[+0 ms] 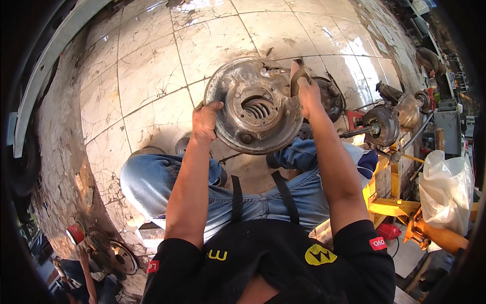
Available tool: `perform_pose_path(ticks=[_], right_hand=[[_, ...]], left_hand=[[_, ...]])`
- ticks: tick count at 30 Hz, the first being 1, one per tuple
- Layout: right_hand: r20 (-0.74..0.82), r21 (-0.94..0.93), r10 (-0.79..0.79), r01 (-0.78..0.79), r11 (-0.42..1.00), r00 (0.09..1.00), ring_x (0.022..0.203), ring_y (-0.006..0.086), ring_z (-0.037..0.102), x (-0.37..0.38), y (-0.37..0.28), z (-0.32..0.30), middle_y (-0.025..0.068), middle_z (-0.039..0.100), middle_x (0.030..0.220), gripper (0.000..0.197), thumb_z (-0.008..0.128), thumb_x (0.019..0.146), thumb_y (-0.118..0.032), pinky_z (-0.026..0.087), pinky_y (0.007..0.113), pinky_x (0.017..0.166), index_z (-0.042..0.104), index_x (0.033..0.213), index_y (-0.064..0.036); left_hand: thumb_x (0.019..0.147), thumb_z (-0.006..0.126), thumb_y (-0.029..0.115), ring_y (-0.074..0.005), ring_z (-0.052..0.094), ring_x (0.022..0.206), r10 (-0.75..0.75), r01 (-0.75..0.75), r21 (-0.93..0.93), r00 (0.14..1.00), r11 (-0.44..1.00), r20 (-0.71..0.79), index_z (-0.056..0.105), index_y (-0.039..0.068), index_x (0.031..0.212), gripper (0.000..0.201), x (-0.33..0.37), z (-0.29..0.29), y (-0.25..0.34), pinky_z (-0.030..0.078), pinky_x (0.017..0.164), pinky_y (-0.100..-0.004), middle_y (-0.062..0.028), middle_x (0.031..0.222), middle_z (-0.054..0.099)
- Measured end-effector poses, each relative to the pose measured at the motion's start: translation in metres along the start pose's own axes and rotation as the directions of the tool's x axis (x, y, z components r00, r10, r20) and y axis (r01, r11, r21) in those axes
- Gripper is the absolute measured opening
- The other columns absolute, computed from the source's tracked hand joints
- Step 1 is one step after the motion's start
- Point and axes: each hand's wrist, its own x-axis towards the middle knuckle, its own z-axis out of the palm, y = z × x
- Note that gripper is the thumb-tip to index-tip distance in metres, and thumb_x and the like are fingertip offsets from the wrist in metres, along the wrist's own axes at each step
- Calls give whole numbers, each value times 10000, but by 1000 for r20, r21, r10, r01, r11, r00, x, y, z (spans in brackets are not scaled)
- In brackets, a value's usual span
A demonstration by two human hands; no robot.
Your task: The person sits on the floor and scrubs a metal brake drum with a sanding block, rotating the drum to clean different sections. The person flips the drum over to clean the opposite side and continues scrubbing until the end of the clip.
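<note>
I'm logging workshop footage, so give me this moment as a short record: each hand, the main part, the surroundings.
Left hand: grips the left rim of a round metal plate
Right hand: holds a brown strip at the plate's upper right
Main part: grimy, with a central opening
Floor: cracked pale tiles
Right side: yellow metal frame, whitish plastic bag
Lower left: another person's arm

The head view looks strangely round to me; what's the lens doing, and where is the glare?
In the head view, the pale metal beam bows near the left rim, and black surrounds the corners; in the same view, glare whitens patches of the tiled floor at upper right, while the round metal plate looks fairly clear.
</note>
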Motion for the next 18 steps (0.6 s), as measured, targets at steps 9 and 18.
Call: perform_pose_path(ticks=[9, 18], right_hand=[[-91, -132, -236, 223, 966, 968, 1008, 340, 592, 18, 23, 7, 216, 624, 1114, 498, 519, 816, -299, 453, 415, 849, 582, 1183, 32], [-108, -159, -148, 130, 979, 983, 948, 342, 601, 33, 41, -15, 224, 641, 1031, 462, 528, 793, -311, 453, 408, 856, 624, 1087, 33]], left_hand=[[802, 657, 115, -306, 639, 852, -22, 20, -26, 995, 999, -95, 594, -76, 1127, 381, -6, -2, -44, 546, 749, -413, -187, 1027, 639], [805, 639, 90, -306, 635, 872, -50, 53, 27, 995, 998, -85, 592, -73, 1115, 353, -15, 5, -47, 549, 761, -416, -183, 1024, 631]])
